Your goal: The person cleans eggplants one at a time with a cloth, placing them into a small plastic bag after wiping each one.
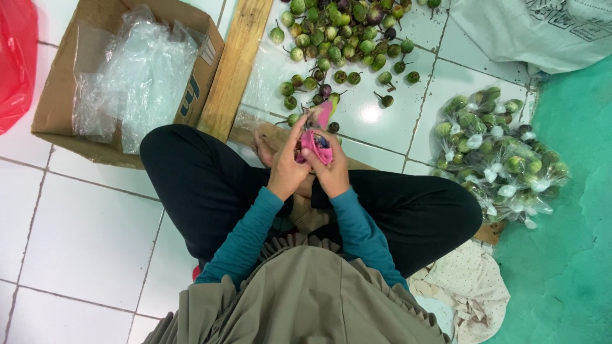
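Observation:
I sit cross-legged on a white tiled floor. My left hand [288, 167] and my right hand [331, 171] meet in front of my knees, both gripping a small pink pouch-like thing [317, 141] with something dark inside it; its upper flap sticks up between my fingers. Just beyond my hands lies a heap of small round green and purple eggplants [344, 38] with stems, loose on the tiles.
At my right is a pile of clear bags filled with the same eggplants [497, 153]. A cardboard box [64, 89] holding clear plastic bags stands at the left, a wooden plank [237, 60] beside it. A red bag [16, 60] sits far left, a white sack [542, 28] top right.

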